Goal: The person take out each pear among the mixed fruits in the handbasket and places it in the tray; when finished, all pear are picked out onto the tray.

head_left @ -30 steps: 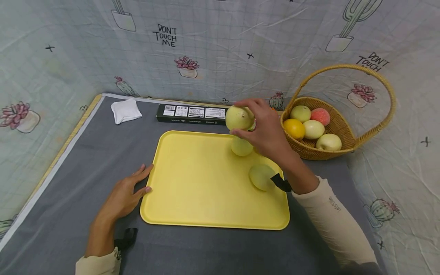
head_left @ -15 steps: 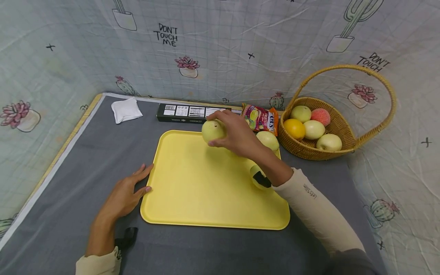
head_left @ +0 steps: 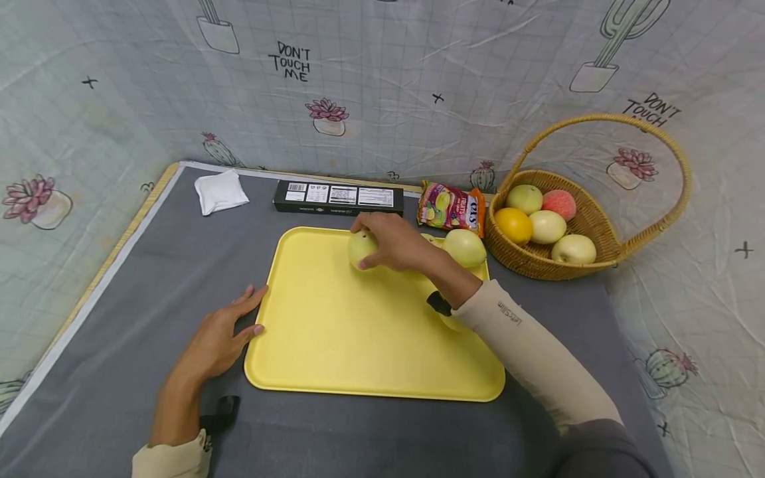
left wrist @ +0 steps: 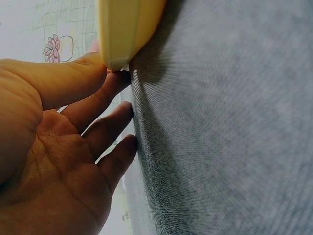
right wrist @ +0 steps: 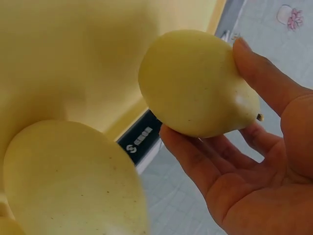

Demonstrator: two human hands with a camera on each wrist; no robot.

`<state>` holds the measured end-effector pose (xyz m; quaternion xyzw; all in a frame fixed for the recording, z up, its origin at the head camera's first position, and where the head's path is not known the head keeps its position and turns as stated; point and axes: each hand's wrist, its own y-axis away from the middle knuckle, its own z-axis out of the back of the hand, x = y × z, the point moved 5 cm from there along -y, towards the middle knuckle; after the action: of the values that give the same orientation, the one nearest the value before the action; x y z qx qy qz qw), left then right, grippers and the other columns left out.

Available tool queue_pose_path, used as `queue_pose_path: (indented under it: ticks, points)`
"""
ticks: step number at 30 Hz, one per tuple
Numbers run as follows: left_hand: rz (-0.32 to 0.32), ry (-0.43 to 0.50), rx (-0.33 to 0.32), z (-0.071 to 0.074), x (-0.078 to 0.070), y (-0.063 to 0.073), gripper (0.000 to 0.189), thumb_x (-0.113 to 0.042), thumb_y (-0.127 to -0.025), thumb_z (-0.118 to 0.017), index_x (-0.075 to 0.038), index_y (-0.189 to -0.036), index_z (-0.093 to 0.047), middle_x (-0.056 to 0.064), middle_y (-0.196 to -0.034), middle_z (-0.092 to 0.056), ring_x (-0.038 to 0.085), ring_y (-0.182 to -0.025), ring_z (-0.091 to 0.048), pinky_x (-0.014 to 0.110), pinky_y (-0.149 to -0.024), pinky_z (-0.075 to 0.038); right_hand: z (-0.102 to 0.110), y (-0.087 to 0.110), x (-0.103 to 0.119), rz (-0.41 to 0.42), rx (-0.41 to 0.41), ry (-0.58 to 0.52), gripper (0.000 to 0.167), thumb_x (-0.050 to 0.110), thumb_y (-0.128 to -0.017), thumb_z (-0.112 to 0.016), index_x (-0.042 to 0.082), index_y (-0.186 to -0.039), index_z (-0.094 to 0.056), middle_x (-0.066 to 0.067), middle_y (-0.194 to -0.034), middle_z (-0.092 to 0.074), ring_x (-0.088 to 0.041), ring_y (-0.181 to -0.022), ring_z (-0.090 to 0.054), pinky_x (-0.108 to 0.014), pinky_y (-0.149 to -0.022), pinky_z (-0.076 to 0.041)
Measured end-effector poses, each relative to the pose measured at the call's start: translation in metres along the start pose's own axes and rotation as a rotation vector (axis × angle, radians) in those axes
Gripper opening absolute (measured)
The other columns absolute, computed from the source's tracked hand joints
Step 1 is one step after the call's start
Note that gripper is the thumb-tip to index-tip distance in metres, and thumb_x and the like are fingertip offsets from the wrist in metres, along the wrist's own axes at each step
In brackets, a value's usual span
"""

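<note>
Pear is gripped between thumb and fingers of the right hand at the far side of the yellow tray; tray contact cannot be confirmed. The left rim is touched by the left hand, fingers extended. Placement appears in hand; gentle seating and release are called for, clear of neighbouring pears. Beyond, fruit is held in the basket.

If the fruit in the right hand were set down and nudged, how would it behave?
The fruit would likely roll, given its rounded sides, perhaps curving towards its tapered stem end. It's probably firm: no dent shows where the right hand grips it.
</note>
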<state>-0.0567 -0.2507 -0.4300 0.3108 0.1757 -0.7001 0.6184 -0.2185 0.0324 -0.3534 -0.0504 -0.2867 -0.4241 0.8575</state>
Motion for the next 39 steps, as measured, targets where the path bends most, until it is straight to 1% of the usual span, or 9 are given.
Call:
queue_pose_path:
  ticks: [4, 6, 11, 14, 22, 30, 33, 37, 39]
  points:
    - [-0.004, -0.005, -0.007, 0.0, 0.0, 0.0, 0.08, -0.005, -0.097, -0.074, -0.013, -0.167, -0.036, 0.031, -0.169, -0.03, 0.058, -0.153, -0.032, 0.075, -0.116, -0.035, -0.003, -0.006, -0.004, -0.011, 0.043, 0.029, 0.062, 0.022, -0.089, -0.089, 0.011, -0.142, -0.062, -0.007, -0.143, -0.066, -0.027, -0.129, -0.058, -0.043, -0.113, -0.049]
    - [-0.008, -0.007, -0.011, 0.0, 0.001, 0.0, 0.08, -0.005, -0.097, -0.074, -0.013, -0.167, -0.037, 0.031, -0.169, -0.03, 0.058, -0.153, -0.033, 0.075, -0.116, -0.035, -0.004, -0.008, -0.007, -0.017, 0.051, 0.032, 0.06, 0.021, -0.089, -0.089, 0.011, -0.142, -0.061, -0.007, -0.144, -0.066, -0.027, -0.131, -0.058, -0.043, -0.115, -0.048]
    - [-0.016, -0.01, -0.016, -0.001, 0.001, 0.0, 0.08, -0.004, -0.097, -0.074, -0.013, -0.167, -0.037, 0.031, -0.168, -0.031, 0.058, -0.152, -0.034, 0.075, -0.116, -0.035, -0.004, -0.01, -0.015, -0.034, 0.039, 0.012, 0.055, 0.018, -0.09, -0.088, 0.012, -0.139, -0.063, -0.007, -0.14, -0.066, -0.026, -0.126, -0.06, -0.043, -0.11, -0.051]
    - [-0.017, -0.01, -0.014, -0.002, 0.001, 0.0, 0.08, -0.004, -0.097, -0.074, -0.013, -0.167, -0.036, 0.031, -0.169, -0.031, 0.058, -0.152, -0.033, 0.075, -0.116, -0.035, -0.003, -0.011, -0.018, -0.042, 0.035, 0.005, 0.055, 0.018, -0.091, -0.087, 0.013, -0.139, -0.062, -0.007, -0.14, -0.066, -0.027, -0.126, -0.06, -0.043, -0.109, -0.052]
    - [-0.01, -0.01, -0.01, -0.003, 0.003, -0.001, 0.081, -0.005, -0.097, -0.074, -0.014, -0.168, -0.035, 0.031, -0.169, -0.03, 0.058, -0.153, -0.033, 0.075, -0.116, -0.035, 0.001, -0.006, -0.019, -0.059, 0.022, 0.018, 0.059, 0.021, -0.092, -0.086, 0.015, -0.145, -0.06, -0.006, -0.15, -0.063, -0.029, -0.142, -0.055, -0.046, -0.12, -0.045]
    - [-0.017, -0.014, -0.016, -0.004, 0.005, -0.001, 0.081, -0.006, -0.097, -0.075, -0.015, -0.168, -0.035, 0.03, -0.169, -0.03, 0.058, -0.152, -0.034, 0.075, -0.115, -0.036, 0.015, 0.011, -0.016, -0.024, -0.028, 0.004, 0.061, 0.023, -0.093, -0.085, 0.015, -0.148, -0.059, -0.005, -0.157, -0.058, -0.029, -0.152, -0.047, -0.051, -0.129, -0.035]
    - [-0.017, -0.012, -0.015, -0.004, 0.005, -0.001, 0.081, -0.006, -0.097, -0.075, -0.015, -0.168, -0.035, 0.03, -0.169, -0.03, 0.058, -0.152, -0.034, 0.075, -0.115, -0.036, 0.022, 0.019, -0.017, -0.015, -0.065, -0.007, 0.059, 0.025, -0.094, -0.085, 0.015, -0.147, -0.06, -0.006, -0.155, -0.058, -0.029, -0.151, -0.048, -0.052, -0.128, -0.035]
    - [-0.023, -0.009, -0.014, -0.004, 0.004, 0.0, 0.081, -0.006, -0.097, -0.074, -0.015, -0.168, -0.035, 0.031, -0.169, -0.03, 0.059, -0.152, -0.033, 0.075, -0.115, -0.036, 0.031, 0.028, -0.02, -0.013, -0.126, -0.023, 0.056, 0.025, -0.094, -0.085, 0.013, -0.144, -0.063, -0.007, -0.15, -0.062, -0.031, -0.145, -0.053, -0.052, -0.123, -0.041]
    - [-0.028, -0.006, -0.015, -0.004, 0.004, -0.001, 0.081, -0.005, -0.097, -0.074, -0.014, -0.168, -0.035, 0.031, -0.169, -0.03, 0.059, -0.152, -0.033, 0.075, -0.115, -0.036, 0.036, 0.034, -0.023, -0.019, -0.16, -0.039, 0.056, 0.025, -0.093, -0.085, 0.014, -0.143, -0.064, -0.006, -0.149, -0.063, -0.031, -0.143, -0.055, -0.052, -0.121, -0.043]
